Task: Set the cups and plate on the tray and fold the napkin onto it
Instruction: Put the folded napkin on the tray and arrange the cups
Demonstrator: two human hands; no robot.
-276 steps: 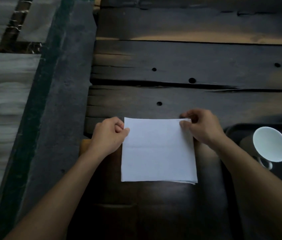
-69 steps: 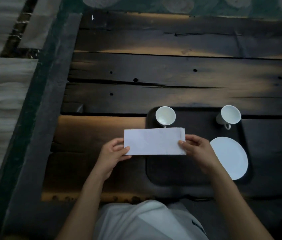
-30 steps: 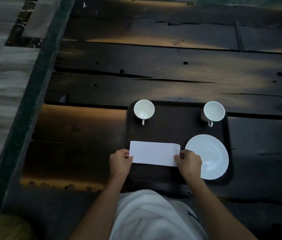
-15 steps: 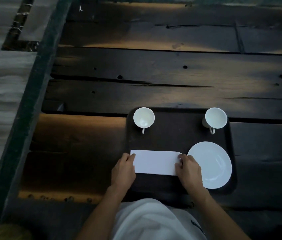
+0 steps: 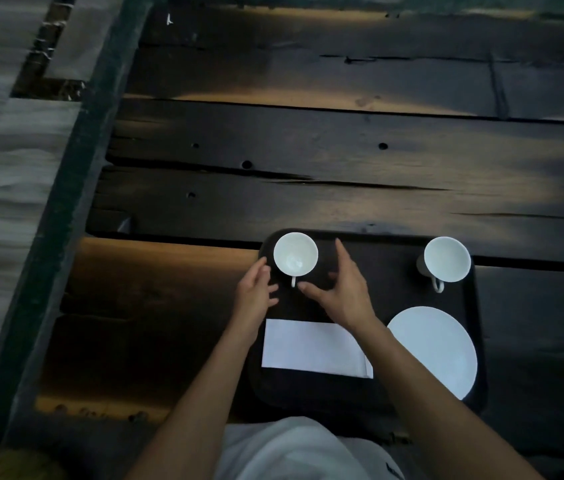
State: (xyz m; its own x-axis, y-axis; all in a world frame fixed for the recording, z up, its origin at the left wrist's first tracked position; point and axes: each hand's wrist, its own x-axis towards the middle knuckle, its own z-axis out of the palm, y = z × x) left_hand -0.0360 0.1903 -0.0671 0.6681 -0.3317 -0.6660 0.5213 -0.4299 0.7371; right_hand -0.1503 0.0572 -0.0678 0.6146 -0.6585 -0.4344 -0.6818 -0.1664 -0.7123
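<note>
A dark tray (image 5: 384, 271) lies on the wooden table. On it stand a white cup (image 5: 295, 254) at the far left and a second white cup (image 5: 447, 259) at the far right. A white plate (image 5: 438, 351) sits at the near right. The folded white napkin (image 5: 311, 348) lies flat on the tray's near left, with no hand on it. My left hand (image 5: 254, 289) is open just left of the left cup. My right hand (image 5: 343, 289) is open just right of that cup, fingers spread, thumb near its handle. Neither hand plainly touches the cup.
The table is made of dark weathered planks (image 5: 343, 150) with holes and cracks. Its left edge (image 5: 66, 202) runs diagonally, with pale floor beyond. My light-coloured clothing (image 5: 291, 452) shows at the bottom.
Both hands have let go of the napkin, which now lies on the tray, and have moved forward to either side of the left cup.
</note>
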